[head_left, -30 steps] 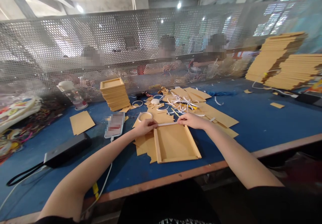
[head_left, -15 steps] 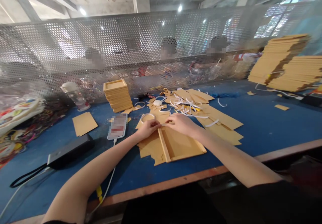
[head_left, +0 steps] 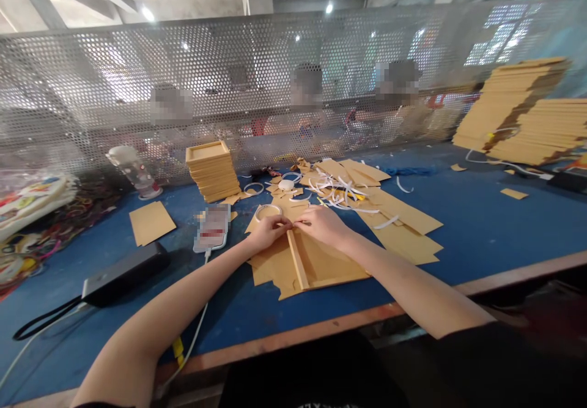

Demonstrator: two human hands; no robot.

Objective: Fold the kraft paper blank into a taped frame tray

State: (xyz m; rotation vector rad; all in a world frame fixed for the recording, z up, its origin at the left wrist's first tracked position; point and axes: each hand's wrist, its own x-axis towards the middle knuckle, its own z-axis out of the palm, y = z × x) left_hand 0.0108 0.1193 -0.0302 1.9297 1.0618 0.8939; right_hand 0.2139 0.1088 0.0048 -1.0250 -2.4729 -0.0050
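Observation:
A shallow tan cardboard tray [head_left: 328,261] with folded-up edges lies in front of me on loose cardboard sheets. My left hand [head_left: 267,232] is closed at the tray's far-left corner, thumb and fingers pinching the cardboard. My right hand [head_left: 323,226] reaches over the far edge, and its fingertips pinch at the same corner, touching or nearly touching the left ones. Whether a small strip lies between the fingertips is hidden. Beside my left hand rests a white tape ring [head_left: 268,213].
Finished-looking trays form a stack [head_left: 213,169] behind my left hand. White strips [head_left: 342,194] and cardboard offcuts [head_left: 403,209] litter the area beyond. A phone [head_left: 212,227], a black case [head_left: 126,273] and a cable lie left. Tall cardboard stacks [head_left: 504,111] stand at right, before a perforated screen [head_left: 257,96].
My right hand has shifted slightly left, closing the gap to my left fingertips at the tray corner. A pale strip seen between the hands before is now covered. The view has moved slightly.

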